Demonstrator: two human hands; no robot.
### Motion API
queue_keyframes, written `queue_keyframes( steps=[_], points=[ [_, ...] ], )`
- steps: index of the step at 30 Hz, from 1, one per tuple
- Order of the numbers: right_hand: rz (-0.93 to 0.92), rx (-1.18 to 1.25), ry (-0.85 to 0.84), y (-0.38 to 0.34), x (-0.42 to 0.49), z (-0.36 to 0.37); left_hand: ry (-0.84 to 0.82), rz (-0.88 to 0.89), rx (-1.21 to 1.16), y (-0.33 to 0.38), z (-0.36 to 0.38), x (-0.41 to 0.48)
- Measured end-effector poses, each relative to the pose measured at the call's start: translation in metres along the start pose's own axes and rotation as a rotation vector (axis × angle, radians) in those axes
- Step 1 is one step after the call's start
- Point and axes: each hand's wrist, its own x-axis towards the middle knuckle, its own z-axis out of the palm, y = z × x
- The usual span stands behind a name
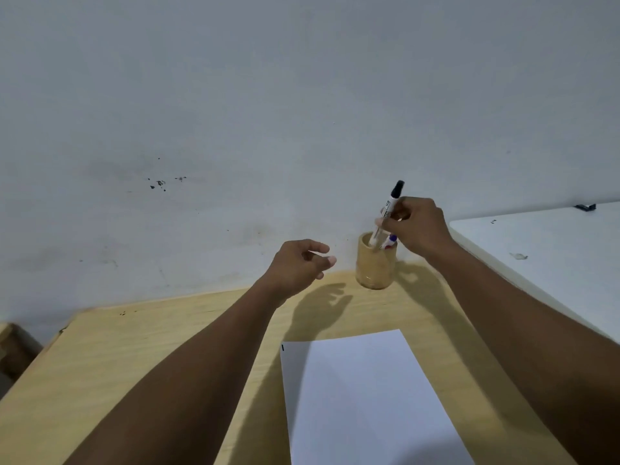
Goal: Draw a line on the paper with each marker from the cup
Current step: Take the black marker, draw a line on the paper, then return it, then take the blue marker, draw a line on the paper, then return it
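A light wooden cup [375, 266] stands at the back of the wooden table [134, 357], close to the wall. My right hand [417, 226] grips a white marker with a black cap [389, 209]; the marker is tilted, its lower end still inside the cup. A second marker with a purple cap [391, 241] leans in the cup. My left hand [298, 266] hovers to the left of the cup, fingers apart and holding nothing. A white sheet of paper [362, 401] lies on the table in front of me, with a small dark mark at its top left corner.
A grey-white wall [268, 112] rises straight behind the table. A white table [543, 250] adjoins on the right, with a small dark object at its far edge. A brown box [13, 350] sits low at the left.
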Motion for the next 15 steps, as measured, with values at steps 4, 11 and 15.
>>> queue_keyframes(
  steps=[4, 11, 15],
  points=[
    [0.077, -0.131, -0.005, 0.014, 0.023, 0.012, 0.037, 0.051, 0.141, -0.009, 0.021, 0.022],
    [0.109, -0.366, -0.038, 0.035, 0.036, 0.030, 0.014, 0.125, 0.283, -0.011, 0.048, 0.051],
    [0.092, -0.322, -0.058, 0.039, 0.037, 0.024, 0.009, 0.157, 0.324, -0.009, 0.057, 0.059]
  ],
)
